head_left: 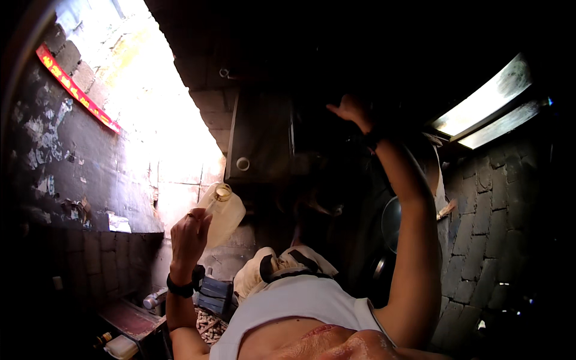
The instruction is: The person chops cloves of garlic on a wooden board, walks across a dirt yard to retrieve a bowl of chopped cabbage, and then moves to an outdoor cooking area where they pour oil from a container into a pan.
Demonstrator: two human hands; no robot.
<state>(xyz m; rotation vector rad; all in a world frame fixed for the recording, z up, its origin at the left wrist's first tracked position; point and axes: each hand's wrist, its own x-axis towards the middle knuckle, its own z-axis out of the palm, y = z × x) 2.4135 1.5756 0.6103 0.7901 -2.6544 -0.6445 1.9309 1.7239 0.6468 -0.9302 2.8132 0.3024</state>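
My left hand (191, 237) is closed round the handle of a translucent plastic jug (227, 219), which hangs tilted with its round mouth up. My right arm stretches forward to the far side, where my right hand (353, 112) is partly lost in shadow. Its thumb points left, apart from the rest of the hand, and I see nothing held in it. Just beyond the jug stands a dark box-like surface (259, 135) with a small pale round thing (242, 163) at its near left corner.
Beside my right arm a round dark pan (391, 223) is partly hidden. At lower left are a blue stool (213, 295), many short sticks (210, 326) and a reddish low table (129, 318). A red banner (78, 91) hangs on the left. Deep shadow hides the far middle.
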